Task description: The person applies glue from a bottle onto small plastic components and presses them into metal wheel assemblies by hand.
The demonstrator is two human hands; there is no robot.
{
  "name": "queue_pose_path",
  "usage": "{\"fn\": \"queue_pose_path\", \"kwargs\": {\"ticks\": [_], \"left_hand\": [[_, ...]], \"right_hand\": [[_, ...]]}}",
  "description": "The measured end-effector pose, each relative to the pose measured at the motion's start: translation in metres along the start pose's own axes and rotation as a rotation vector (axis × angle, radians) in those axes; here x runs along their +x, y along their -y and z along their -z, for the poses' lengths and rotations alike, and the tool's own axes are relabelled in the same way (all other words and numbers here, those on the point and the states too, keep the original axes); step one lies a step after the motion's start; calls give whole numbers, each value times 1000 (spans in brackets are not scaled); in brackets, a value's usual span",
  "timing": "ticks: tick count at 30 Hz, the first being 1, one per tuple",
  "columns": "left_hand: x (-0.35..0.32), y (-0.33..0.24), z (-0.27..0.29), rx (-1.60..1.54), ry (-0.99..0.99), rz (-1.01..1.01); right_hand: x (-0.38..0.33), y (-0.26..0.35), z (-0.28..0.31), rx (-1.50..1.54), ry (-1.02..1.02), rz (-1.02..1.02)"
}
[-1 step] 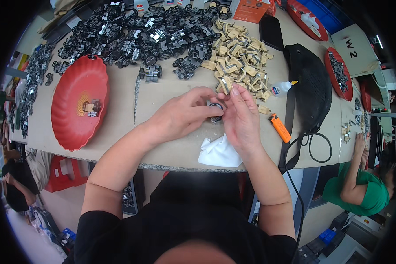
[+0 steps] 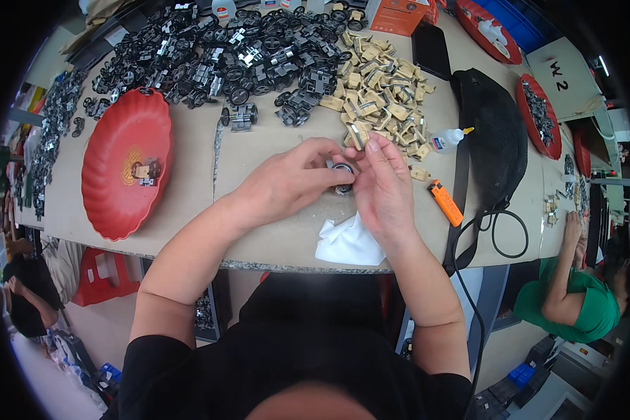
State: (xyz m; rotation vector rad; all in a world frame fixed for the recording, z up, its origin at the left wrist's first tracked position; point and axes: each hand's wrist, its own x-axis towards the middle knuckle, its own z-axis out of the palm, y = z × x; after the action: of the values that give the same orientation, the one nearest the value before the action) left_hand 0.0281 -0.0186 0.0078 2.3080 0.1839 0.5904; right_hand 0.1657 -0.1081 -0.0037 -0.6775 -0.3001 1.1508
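My left hand (image 2: pixel 297 171) curls its fingers round a small dark wheeled part (image 2: pixel 343 175), whose round wheel shows beneath the thumb. Close against it, my right hand (image 2: pixel 387 185) pinches a tan plastic piece (image 2: pixel 359 134) with a metallic strip between thumb and fingers. My fingers hide much of both parts. Just beyond my hands lies a heap of similar tan pieces (image 2: pixel 385 87). A larger pile of black wheeled parts (image 2: pixel 238 56) spreads to its left. Below my right hand rests a crumpled white cloth (image 2: pixel 350 240).
A red scalloped tray (image 2: pixel 112 203) on the left holds one tan-and-black assembly (image 2: pixel 146 171). Rightward are a small glue bottle (image 2: pixel 446 140), an orange lighter (image 2: pixel 446 203), a black bag (image 2: pixel 493 133) and a black phone (image 2: pixel 431 52). A co-worker in green (image 2: pixel 574 297) sits at the right.
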Motion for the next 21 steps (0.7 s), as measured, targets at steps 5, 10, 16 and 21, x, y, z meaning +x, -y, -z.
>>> {"fn": "queue_pose_path", "kwargs": {"ticks": [5,10,16,21], "left_hand": [[3,-1,-3,63,-2,32],[6,-5,5,176,1,-35],[5,3,5,109,25,6],[7,8,9,-97,3,33]], "right_hand": [[-3,3,2,14,-12,-11],[3,2,1,-4,-16,-41],[2,4,0,-13,2,-49],[1,9,-1,-22,51,-17]]}}
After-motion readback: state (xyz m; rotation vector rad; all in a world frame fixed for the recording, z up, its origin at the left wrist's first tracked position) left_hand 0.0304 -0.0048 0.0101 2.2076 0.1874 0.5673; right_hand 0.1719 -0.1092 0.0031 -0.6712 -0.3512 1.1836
